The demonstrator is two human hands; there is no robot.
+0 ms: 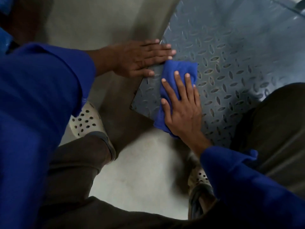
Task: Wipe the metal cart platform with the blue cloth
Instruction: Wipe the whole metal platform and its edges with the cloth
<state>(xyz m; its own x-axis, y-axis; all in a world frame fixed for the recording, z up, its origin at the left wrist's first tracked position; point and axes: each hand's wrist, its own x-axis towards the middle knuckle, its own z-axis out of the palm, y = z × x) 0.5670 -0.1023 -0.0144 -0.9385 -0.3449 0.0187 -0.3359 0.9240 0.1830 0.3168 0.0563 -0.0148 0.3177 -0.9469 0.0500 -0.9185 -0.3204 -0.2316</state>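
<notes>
The metal cart platform [231,55] is a grey plate with a raised diamond tread, filling the upper right of the view. Its near corner points down and left. A crumpled blue cloth [175,70] lies on that corner. My right hand [181,111] presses flat on the cloth with fingers spread. My left hand [140,58] rests flat on the platform's left edge, just above and left of the cloth, holding nothing.
Pale concrete floor [140,162] lies below and left of the platform. My two feet in perforated cream clogs [85,121] stand on it near the corner. My right knee in dark trousers [277,129] overlaps the platform at right.
</notes>
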